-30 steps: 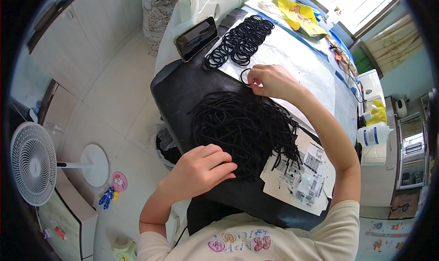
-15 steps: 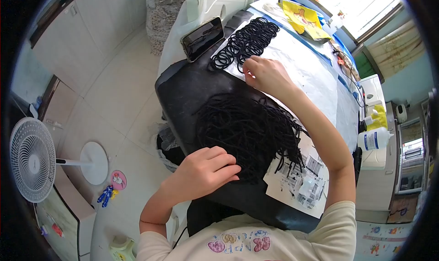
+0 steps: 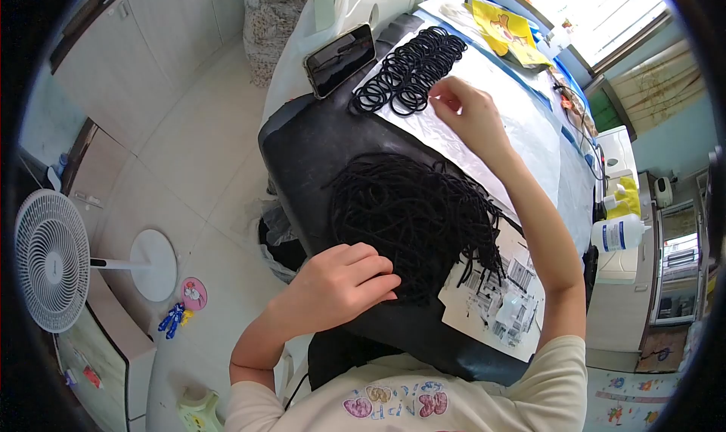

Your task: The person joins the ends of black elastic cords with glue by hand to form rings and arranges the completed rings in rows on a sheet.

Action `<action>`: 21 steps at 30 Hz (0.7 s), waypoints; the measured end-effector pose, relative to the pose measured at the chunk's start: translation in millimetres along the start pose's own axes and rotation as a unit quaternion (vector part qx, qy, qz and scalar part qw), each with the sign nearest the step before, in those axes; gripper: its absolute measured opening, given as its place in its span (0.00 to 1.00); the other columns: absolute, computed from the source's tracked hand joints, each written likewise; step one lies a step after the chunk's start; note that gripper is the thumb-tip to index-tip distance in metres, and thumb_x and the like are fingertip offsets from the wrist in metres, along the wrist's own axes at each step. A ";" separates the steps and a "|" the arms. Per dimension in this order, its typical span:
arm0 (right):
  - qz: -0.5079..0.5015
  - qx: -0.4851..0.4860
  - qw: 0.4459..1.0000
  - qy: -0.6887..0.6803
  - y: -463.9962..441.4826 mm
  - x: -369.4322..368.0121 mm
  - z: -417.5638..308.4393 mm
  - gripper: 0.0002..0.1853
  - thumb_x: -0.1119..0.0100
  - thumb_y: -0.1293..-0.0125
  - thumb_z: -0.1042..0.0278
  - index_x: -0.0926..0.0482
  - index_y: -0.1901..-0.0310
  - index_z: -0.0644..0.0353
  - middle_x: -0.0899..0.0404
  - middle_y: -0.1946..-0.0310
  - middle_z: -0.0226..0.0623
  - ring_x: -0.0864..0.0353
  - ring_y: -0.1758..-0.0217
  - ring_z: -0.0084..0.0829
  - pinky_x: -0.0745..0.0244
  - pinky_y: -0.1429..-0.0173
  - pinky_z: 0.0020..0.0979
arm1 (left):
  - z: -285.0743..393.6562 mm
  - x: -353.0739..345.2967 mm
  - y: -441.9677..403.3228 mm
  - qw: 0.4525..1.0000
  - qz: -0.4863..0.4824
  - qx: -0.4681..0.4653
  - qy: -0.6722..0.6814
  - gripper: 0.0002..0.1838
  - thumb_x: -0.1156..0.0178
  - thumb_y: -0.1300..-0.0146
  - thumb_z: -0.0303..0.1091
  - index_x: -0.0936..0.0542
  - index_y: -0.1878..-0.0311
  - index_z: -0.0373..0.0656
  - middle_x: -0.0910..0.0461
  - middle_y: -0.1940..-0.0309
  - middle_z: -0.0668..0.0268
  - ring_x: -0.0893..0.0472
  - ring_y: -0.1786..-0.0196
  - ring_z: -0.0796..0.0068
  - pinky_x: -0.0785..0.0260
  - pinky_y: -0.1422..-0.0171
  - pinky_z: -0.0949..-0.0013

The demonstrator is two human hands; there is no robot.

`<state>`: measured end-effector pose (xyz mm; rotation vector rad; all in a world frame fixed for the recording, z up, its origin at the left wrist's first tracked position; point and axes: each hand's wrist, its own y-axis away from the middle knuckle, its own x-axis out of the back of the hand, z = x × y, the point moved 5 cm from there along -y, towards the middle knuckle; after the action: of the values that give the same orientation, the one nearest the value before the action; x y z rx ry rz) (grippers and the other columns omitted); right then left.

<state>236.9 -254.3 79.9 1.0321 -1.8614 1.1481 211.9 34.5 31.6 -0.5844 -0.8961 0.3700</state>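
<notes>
Black rings (image 3: 412, 69) lie in overlapping rows on white sheeting (image 3: 522, 129). Just right of their near end is my right hand (image 3: 461, 103), thumb and forefinger apart, with nothing seen between them. A tangled pile of black cords (image 3: 408, 216) rests on the black table cover (image 3: 325, 141). At the pile's near left edge my left hand (image 3: 344, 281) is curled, its fingertips close together; whether it holds anything is too hidden to tell. A stained card (image 3: 499, 303) lies partly under the cords' right end.
A phone (image 3: 340, 60) leans at the table's far left edge. Yellow packaging (image 3: 507, 35) is at the back, and a white bottle (image 3: 618, 233) is on the right. A white fan (image 3: 53, 262) stands at the left, and a plastic bag (image 3: 281, 243) hangs beside the table.
My right hand has carried a black ring to the near end of the rows, let it go and drawn back up and right. My left hand has barely moved.
</notes>
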 end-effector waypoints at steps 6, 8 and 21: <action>-0.024 -0.059 0.998 -0.016 38.4 31.6 16.1 0.07 0.36 0.35 0.66 0.17 0.59 0.59 0.15 0.70 0.35 0.17 0.68 0.30 0.22 0.58 0.33 | 3.8 1.8 -2.7 1.000 -0.026 0.002 0.000 0.12 0.26 0.52 0.32 0.15 0.64 0.43 0.18 0.61 0.68 0.19 0.56 0.68 0.23 0.55 0.66; -0.038 -0.073 0.996 -0.029 58.9 42.8 15.3 0.06 0.36 0.35 0.68 0.17 0.60 0.59 0.15 0.70 0.35 0.18 0.69 0.29 0.22 0.59 0.32 | 6.0 0.8 -4.1 1.000 -0.027 0.004 -0.005 0.11 0.26 0.53 0.31 0.15 0.66 0.44 0.18 0.62 0.67 0.18 0.58 0.67 0.22 0.55 0.65; -0.089 -0.137 0.983 -0.079 200.9 111.3 16.6 0.03 0.34 0.36 0.76 0.16 0.61 0.61 0.14 0.70 0.29 0.20 0.71 0.17 0.25 0.68 0.22 | 29.8 -0.2 -49.7 0.986 0.146 0.074 -0.023 0.10 0.25 0.48 0.23 0.18 0.66 0.43 0.19 0.70 0.67 0.21 0.70 0.71 0.28 0.67 0.70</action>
<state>7.7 -241.0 98.5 1.1277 -1.9391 0.7008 190.6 4.8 76.5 -0.5715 -0.8204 0.7113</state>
